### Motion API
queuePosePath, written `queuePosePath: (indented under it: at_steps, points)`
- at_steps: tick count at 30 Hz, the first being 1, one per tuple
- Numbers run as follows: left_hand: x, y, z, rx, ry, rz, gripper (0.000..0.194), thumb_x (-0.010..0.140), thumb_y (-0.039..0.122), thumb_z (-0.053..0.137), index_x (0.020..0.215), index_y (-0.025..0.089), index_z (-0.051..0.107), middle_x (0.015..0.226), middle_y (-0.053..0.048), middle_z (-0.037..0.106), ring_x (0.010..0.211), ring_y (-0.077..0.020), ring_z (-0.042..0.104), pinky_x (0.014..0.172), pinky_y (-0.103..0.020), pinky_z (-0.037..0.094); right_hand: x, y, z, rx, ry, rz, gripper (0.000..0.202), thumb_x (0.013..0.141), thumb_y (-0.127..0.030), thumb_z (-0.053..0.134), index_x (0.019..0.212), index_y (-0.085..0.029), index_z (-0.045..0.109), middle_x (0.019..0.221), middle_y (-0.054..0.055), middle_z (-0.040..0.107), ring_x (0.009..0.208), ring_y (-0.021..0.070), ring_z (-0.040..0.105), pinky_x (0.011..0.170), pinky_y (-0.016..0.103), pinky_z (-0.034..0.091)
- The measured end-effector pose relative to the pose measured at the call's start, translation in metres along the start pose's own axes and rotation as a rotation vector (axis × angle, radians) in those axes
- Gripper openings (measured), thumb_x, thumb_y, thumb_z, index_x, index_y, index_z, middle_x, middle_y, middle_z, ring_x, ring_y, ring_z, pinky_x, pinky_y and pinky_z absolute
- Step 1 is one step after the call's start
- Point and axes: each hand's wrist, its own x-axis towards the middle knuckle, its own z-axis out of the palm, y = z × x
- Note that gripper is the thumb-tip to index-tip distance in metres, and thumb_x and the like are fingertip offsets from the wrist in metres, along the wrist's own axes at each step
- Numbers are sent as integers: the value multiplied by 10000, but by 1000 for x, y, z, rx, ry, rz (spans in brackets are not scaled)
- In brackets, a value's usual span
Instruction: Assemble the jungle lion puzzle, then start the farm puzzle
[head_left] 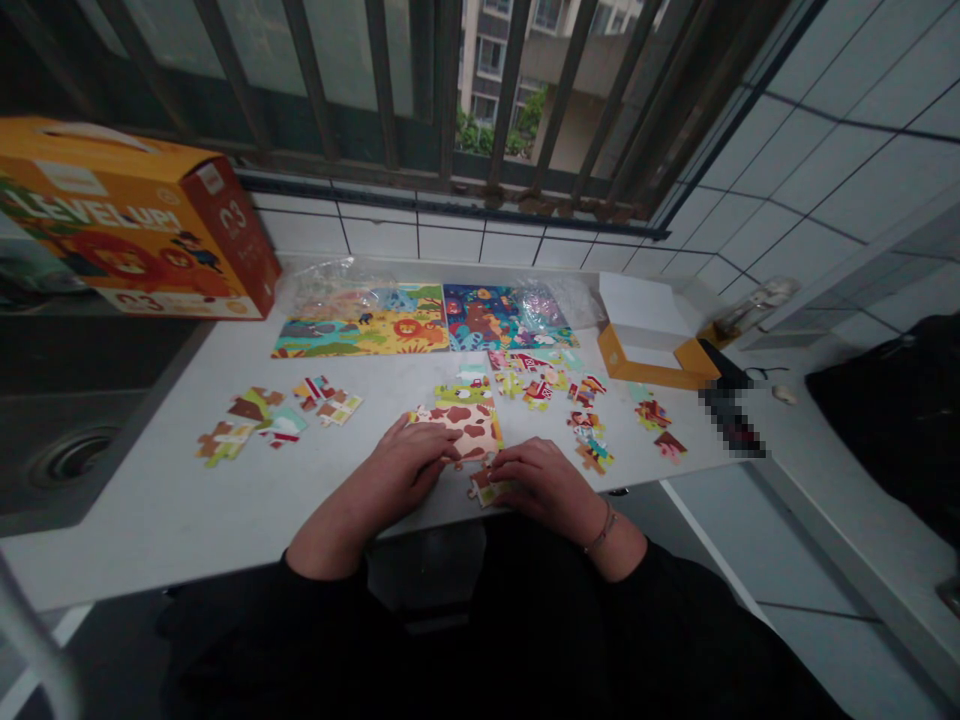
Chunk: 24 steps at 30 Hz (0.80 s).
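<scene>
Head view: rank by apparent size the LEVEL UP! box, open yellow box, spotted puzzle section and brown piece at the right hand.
1. LEVEL UP! box
2. Open yellow box
3. Spotted puzzle section, partly covered
4. Brown piece, partly covered

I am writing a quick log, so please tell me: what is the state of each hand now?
Left hand: open, palm down, on the puzzle.
Right hand: at a brown piece; whether it grips cannot be told.

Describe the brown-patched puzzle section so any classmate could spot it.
On the white table, find the left hand, near the front edge. It rests on the puzzle section. Unlike the scattered pieces, this shows large brown blotches on pale pink.
</scene>
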Motion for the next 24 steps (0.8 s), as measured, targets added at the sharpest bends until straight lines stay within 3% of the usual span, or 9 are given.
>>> queuePosePath:
  at_steps: [5, 9, 18, 24]
  points:
    - [0, -1, 1, -1, 1, -8, 311, 1063, 193, 533, 1209, 320, 776, 1527, -36, 745, 1459, -271, 643, 1372, -687, 246, -1, -2, 2, -21, 32, 9, 294, 1041, -364, 828, 1324, -309, 773, 1218, 64, 814, 1103, 264, 744, 935, 420, 528]
    - [0, -1, 2, 4, -1, -5, 302, 1058, 188, 543, 1207, 313, 773, 1527, -42, 745, 1466, -274, 637, 1365, -690, 254, -1, -1, 2, 3, 26, 22, 338, 1018, -378, 855, 1324, -272, 759, 1285, 85, 808, 1163, 275, 740, 972, 426, 535]
    - [0, 1, -2, 15, -23, -12, 301, 1060, 188, 534, 1198, 317, 768, 1533, -42, 742, 1475, -280, 634, 1358, -701, 257, 2, -3, 0, -14, 2, 39, 367, 981, -355, 898, 1329, -331, 783, 1260, 60, 796, 1163, 263, 736, 987, 423, 544]
    - [1, 3, -3, 8, -28, -13, 308, 1056, 180, 535, 1210, 318, 763, 1533, -43, 744, 1470, -283, 639, 1357, -704, 261, -1, -1, 6, -42, 26, 49, 334, 1028, -353, 846, 1339, -285, 748, 1265, 87, 794, 1161, 274, 727, 958, 434, 542]
